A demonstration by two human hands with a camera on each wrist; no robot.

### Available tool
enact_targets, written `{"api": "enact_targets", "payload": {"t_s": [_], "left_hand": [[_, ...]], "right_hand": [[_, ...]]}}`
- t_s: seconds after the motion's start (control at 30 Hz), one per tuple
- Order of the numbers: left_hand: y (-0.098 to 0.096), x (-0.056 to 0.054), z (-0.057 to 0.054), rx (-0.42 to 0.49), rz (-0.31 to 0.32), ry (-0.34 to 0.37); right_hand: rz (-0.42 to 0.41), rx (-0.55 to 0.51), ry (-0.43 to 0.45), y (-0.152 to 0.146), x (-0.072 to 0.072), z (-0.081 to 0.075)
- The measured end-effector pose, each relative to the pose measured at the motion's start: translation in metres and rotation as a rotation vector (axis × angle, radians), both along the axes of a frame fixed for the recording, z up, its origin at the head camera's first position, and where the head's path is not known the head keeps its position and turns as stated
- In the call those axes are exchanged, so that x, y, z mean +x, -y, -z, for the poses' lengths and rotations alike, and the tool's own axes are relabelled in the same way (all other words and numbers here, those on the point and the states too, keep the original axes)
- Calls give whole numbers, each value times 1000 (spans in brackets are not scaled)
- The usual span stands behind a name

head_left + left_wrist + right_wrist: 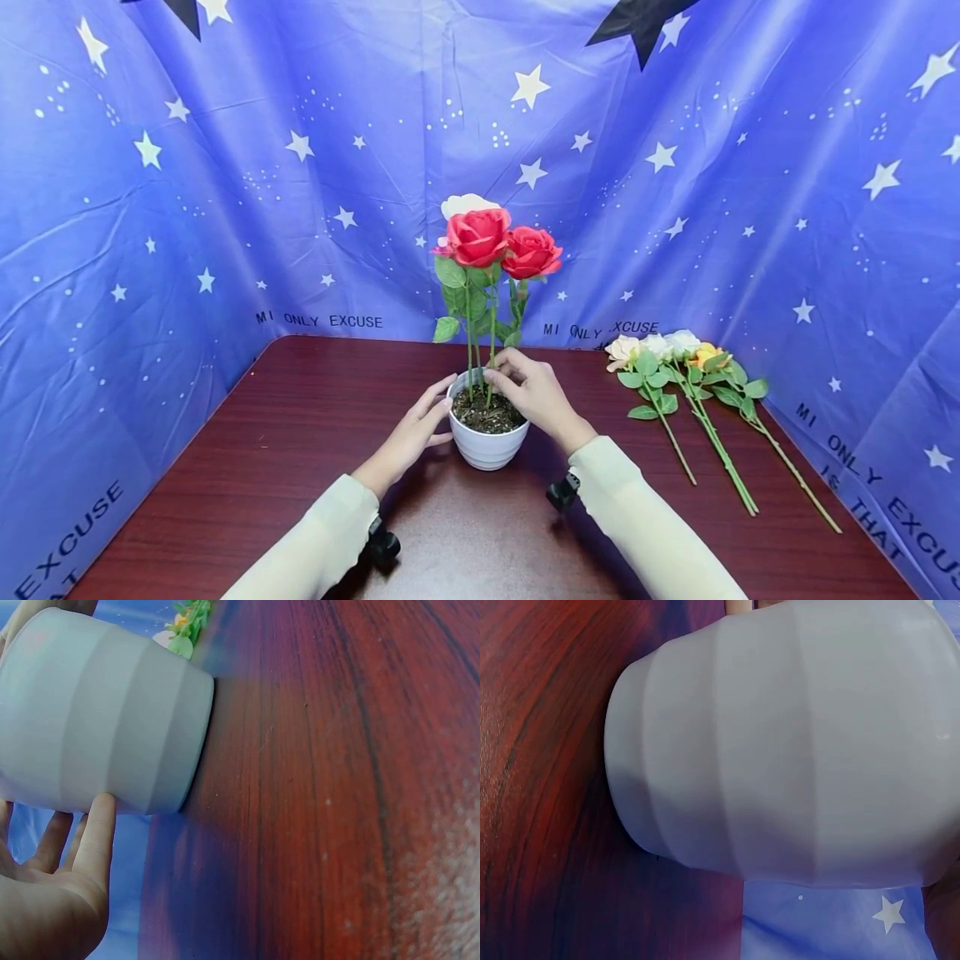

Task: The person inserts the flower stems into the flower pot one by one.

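Observation:
A white ribbed flowerpot (489,446) filled with dark soil (480,414) stands upright on the table. Two red roses (478,237) and a white rose (469,203) rise from it on green stems, with a bit of a pink bloom (442,246) at their left. My left hand (408,433) rests its extended fingers against the pot's left side; the left wrist view shows the fingertips on the ribbed wall. Over the pot's right rim, my right hand (536,396) pinches the stem of a red rose between thumb and forefinger, just above the soil.
Several cut roses with long stems (720,442), cream, white and orange, lie at the right of the brown wooden table (300,433). Behind and on both sides hangs a blue star-patterned cloth (360,208).

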State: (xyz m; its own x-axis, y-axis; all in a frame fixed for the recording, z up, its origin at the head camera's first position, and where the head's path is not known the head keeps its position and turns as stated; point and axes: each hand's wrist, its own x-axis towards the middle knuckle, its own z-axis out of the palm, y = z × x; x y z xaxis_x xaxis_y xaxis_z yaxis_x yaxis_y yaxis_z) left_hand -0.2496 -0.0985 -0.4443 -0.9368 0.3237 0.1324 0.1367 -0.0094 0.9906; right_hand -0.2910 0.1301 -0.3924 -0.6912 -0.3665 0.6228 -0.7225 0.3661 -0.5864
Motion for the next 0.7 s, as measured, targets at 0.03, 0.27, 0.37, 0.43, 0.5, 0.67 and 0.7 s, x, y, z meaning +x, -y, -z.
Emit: {"api": "enact_targets", "payload": {"t_s": [0.03, 0.27, 0.37, 0.43, 0.5, 0.67, 0.7], "left_hand": [[0, 0, 0, -1, 0, 0], [0, 1, -1, 0, 1, 2], [0, 2, -1, 4, 0, 10], [0, 1, -1, 5, 3, 13], [-1, 2, -1, 6, 1, 13], [-1, 2, -2, 4, -8, 10], [-1, 2, -3, 3, -11, 12]], "right_hand": [[1, -1, 4, 0, 0, 0], [10, 0, 12, 3, 1, -1], [14, 0, 18, 3, 2, 0], [13, -3, 30, 2, 2, 1], [13, -4, 41, 0, 3, 0], [17, 4, 64, -1, 6, -3], [19, 10, 68, -1, 6, -3]]}}
